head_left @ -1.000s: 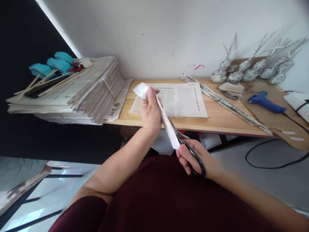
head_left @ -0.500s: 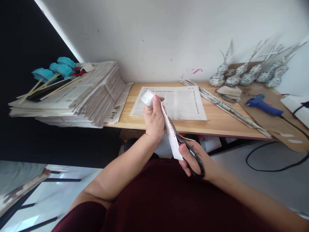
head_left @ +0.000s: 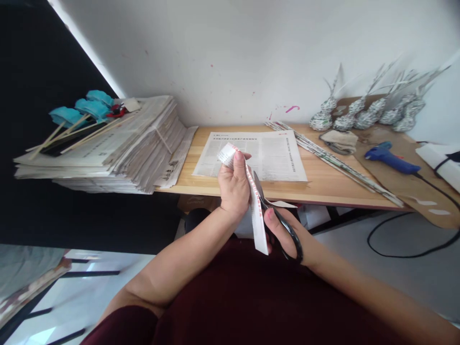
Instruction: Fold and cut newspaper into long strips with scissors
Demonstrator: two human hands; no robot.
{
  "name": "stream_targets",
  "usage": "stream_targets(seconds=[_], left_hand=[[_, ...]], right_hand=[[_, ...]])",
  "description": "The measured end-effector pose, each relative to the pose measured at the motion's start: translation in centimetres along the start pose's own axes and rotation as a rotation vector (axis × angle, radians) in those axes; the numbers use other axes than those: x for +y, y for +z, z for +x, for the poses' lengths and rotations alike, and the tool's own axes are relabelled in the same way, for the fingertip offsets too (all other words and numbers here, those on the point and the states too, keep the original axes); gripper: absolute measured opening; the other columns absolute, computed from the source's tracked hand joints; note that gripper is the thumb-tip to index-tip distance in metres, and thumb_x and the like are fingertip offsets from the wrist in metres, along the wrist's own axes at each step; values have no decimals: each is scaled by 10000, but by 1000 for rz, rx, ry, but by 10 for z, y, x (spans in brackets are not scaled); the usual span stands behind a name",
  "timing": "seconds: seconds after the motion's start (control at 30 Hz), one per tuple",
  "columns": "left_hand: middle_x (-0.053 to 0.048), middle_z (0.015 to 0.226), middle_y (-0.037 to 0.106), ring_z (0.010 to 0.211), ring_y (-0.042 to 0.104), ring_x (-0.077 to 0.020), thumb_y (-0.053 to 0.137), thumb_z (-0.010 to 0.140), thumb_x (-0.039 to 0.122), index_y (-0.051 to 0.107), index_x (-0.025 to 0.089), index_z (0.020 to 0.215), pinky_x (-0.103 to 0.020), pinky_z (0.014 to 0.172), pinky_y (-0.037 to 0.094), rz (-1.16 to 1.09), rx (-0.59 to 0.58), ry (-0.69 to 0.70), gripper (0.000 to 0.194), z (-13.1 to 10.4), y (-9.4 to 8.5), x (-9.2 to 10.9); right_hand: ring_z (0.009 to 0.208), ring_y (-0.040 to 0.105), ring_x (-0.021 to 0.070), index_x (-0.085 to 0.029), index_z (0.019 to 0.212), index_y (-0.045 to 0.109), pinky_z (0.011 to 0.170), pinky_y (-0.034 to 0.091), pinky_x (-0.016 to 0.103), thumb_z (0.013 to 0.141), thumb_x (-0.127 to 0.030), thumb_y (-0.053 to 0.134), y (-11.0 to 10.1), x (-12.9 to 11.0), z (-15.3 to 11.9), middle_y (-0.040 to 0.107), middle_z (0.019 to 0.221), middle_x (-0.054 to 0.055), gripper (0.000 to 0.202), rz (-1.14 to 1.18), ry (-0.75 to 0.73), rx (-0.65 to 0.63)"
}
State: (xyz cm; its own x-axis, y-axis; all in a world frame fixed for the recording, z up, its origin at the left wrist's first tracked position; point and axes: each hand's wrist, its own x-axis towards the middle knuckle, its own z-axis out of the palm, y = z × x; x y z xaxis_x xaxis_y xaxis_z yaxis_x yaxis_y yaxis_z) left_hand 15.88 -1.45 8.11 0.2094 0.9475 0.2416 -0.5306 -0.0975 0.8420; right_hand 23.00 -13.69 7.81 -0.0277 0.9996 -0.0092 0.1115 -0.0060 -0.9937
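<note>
Paper strip (head_left: 256, 211), pinched in the left hand (head_left: 235, 186), slants down by the worktop's (head_left: 323, 181) near edge; the right hand (head_left: 279, 229) grips black scissors (head_left: 260, 190) at the strip's right side; a newspaper sheet (head_left: 275, 154) lies farther off.

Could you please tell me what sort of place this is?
Probably a paper-craft workspace: it has a thick stack of newspapers, gourd-shaped pieces apparently made from paper, and what looks like a blue glue gun lying on a brown sheet.
</note>
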Motion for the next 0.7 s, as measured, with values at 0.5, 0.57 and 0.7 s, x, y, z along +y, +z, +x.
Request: stream_targets(seconds=[0.5, 0.57, 0.7], left_hand=[[25, 634, 572, 527, 548, -107, 552, 883, 723, 678, 236, 1118, -237, 515, 442, -108, -14, -21, 555, 17, -10, 16], [16, 671, 597, 566, 580, -105, 591, 886, 681, 685, 213, 1075, -232, 566, 488, -151, 1, -29, 514, 27, -14, 26], [44, 611, 544, 503, 517, -88, 640, 909, 574, 644, 221, 942, -212, 494, 441, -139, 85, -32, 355, 40, -15, 33]], right_hand=[[320, 462, 64, -202, 676, 485, 324, 309, 163, 778, -708, 706, -10, 10, -11, 510, 457, -62, 562, 127, 163, 24], [327, 462, 65, -202, 716, 495, 325, 315, 169, 775, -741, 683, -14, 13, -15, 512, 487, -67, 573, 85, 192, 17], [350, 465, 89, -219, 739, 470, 347, 315, 198, 807, -783, 607, -17, 17, -19, 486, 471, -68, 585, 28, 201, -46]])
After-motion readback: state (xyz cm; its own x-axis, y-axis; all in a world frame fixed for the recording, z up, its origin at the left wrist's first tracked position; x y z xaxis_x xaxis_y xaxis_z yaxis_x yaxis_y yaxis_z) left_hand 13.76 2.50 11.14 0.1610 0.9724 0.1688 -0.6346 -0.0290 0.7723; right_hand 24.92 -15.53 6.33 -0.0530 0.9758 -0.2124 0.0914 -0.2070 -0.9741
